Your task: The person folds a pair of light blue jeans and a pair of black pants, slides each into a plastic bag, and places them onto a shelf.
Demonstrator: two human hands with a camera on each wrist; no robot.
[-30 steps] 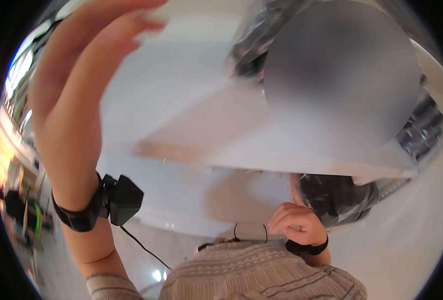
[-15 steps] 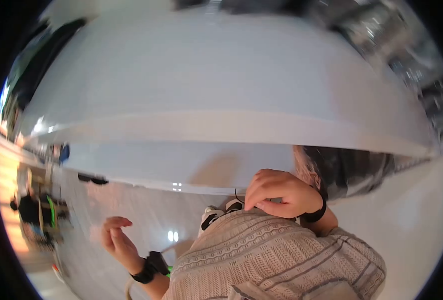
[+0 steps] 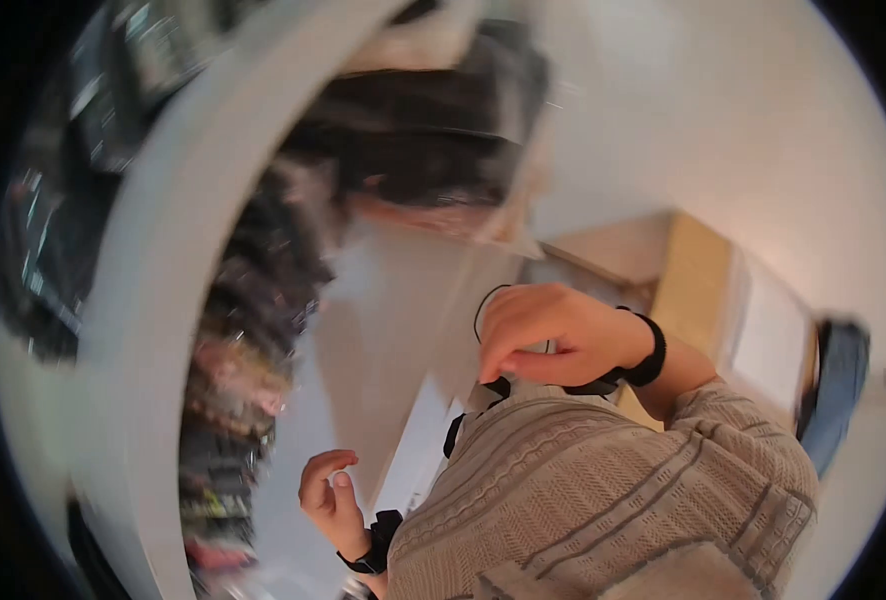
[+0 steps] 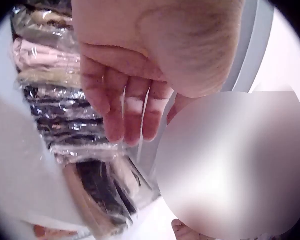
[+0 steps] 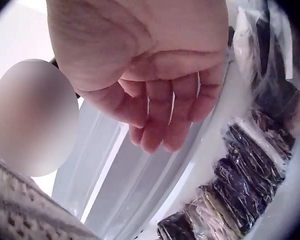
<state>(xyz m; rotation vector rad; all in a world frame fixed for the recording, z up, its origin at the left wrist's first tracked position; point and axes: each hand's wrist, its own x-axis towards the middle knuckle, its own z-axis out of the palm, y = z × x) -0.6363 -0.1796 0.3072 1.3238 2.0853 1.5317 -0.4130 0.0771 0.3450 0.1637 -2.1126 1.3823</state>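
Note:
My left hand [image 3: 331, 503] hangs low at my side with loosely bent fingers and holds nothing. In the left wrist view its palm faces the camera, and behind it lies a row of folded clothes in clear plastic bags [image 4: 65, 117]. My right hand [image 3: 538, 325] is in front of my body, fingers relaxed and bent down, with nothing in it. The right wrist view has its palm [image 5: 140, 55] in front, and a row of bagged dark garments [image 5: 245, 175] to its right. Neither hand touches the bags.
A white curved table edge [image 3: 198, 150] runs down the left, with bagged clothes [image 3: 278, 245] beside and beneath it. Dark bagged clothing [image 3: 423, 130] is at the top. To the right are a cardboard box [image 3: 698, 260] and blue denim [image 3: 838, 390].
The view has swung away from the tabletop to the bagged clothes and box. My left hand, raised high over the table at first, has come down to my side. My right hand stays before my body.

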